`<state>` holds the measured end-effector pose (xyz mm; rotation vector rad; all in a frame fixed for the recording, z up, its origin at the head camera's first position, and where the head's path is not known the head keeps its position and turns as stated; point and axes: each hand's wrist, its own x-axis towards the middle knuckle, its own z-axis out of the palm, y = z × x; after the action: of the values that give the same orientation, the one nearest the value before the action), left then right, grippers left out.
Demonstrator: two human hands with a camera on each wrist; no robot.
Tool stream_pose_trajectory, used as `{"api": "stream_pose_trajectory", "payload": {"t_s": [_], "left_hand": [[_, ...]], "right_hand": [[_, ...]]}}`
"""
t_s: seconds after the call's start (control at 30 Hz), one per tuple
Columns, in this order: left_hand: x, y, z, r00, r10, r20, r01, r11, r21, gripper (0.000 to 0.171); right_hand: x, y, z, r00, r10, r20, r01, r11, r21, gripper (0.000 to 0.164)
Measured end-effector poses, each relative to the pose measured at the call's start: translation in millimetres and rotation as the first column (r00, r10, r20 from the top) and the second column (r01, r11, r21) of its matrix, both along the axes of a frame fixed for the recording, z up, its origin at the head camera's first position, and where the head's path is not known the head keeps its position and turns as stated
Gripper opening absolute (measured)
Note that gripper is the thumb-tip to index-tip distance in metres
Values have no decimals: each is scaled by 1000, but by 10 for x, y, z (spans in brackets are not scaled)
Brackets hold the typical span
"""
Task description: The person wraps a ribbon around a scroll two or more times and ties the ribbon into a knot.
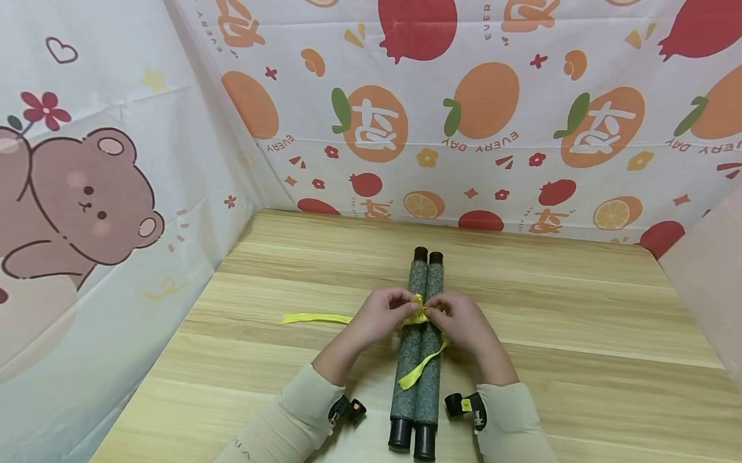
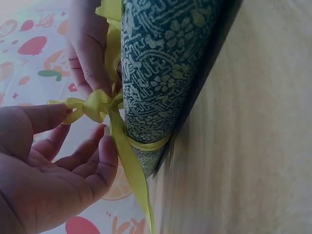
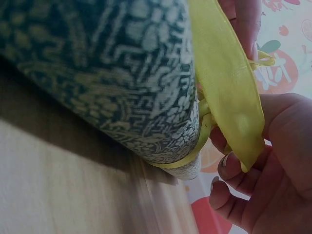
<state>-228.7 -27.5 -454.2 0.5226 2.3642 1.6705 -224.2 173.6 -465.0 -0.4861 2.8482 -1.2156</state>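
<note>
Two rolled scrolls (image 1: 407, 375) in green patterned fabric with dark end knobs lie side by side, pointing away from me. Around their middle runs a yellow ribbon (image 2: 97, 106), knotted with a small loop on top. My left hand (image 1: 383, 317) pinches the loop between thumb and forefinger, the other fingers loosely bent, as the left wrist view shows. From the other side, my right hand (image 1: 461, 325) pinches the ribbon close to the knot. One ribbon tail stretches left over the table; another hangs over the scrolls towards me, broad in the right wrist view.
The scrolls lie on a light wood-grain table (image 1: 593, 358). A white cloth with fruit prints (image 1: 427, 143) stands behind the table's back edge, and a cloth with a bear print (image 1: 93, 193) hangs along the left. Cameras are strapped on both sleeved wrists.
</note>
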Motion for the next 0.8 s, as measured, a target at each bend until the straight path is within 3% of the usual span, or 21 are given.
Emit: {"api": "stream_pose_trajectory", "payload": {"t_s": [0.37, 0.63, 0.8], "left_hand": [[-5, 9, -23, 1000, 0, 20, -1, 1000, 27, 19], [1, 5, 4, 1000, 3, 12, -3, 1000, 14, 16], [-2, 3, -7, 1000, 0, 1, 0, 1000, 11, 17]], "right_hand": [[-18, -46, -39, 994, -86, -64, 83, 995, -55, 5], [-4, -117, -60, 993, -61, -105, 47, 991, -129, 14], [3, -141, -70, 991, -43, -125, 30, 994, -104, 13]]}}
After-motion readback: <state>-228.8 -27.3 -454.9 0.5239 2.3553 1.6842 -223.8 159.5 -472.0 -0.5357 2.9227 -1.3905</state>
